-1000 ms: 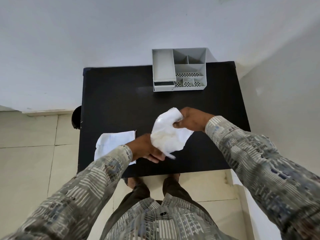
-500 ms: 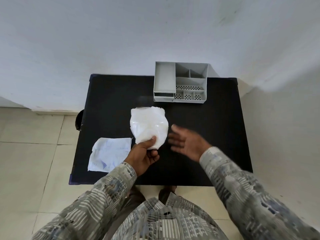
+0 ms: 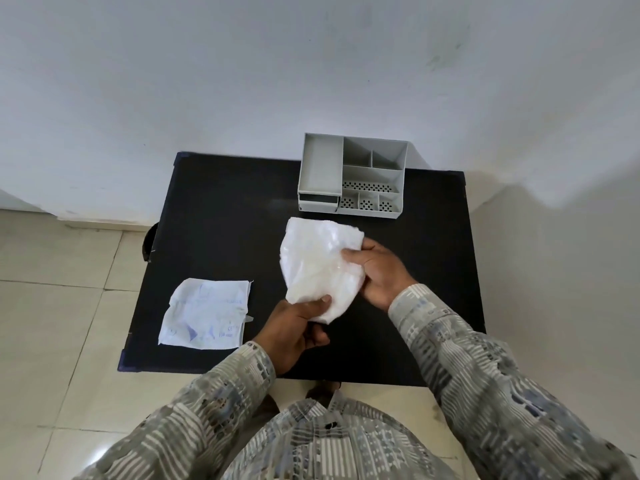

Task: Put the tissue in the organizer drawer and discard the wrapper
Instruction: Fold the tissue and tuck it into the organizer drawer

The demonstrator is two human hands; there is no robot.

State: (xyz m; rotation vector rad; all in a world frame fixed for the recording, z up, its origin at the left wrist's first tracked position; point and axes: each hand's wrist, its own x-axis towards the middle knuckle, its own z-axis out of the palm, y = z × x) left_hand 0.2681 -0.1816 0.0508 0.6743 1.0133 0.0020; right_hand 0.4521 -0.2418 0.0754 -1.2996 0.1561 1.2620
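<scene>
A white crumpled tissue [image 3: 317, 265] is held above the middle of the black table [image 3: 214, 216]. My left hand [image 3: 294, 332] pinches its lower edge between thumb and fingers. My right hand [image 3: 379, 271] grips its right side. The flat white wrapper [image 3: 206, 313] with faint blue print lies on the table's front left part, apart from both hands. The grey organizer [image 3: 353, 176] stands at the table's far edge, and its drawer [image 3: 318, 201] at the lower left looks slightly pulled out.
A white wall rises behind the table and to the right. Beige floor tiles [image 3: 62, 306] spread to the left. A dark round object [image 3: 149, 241] pokes out at the table's left edge.
My right hand, open beside the tissue half a second ago, has come back and taken hold of its right side. The left hand keeps the lower edge; the tissue is spread wider.
</scene>
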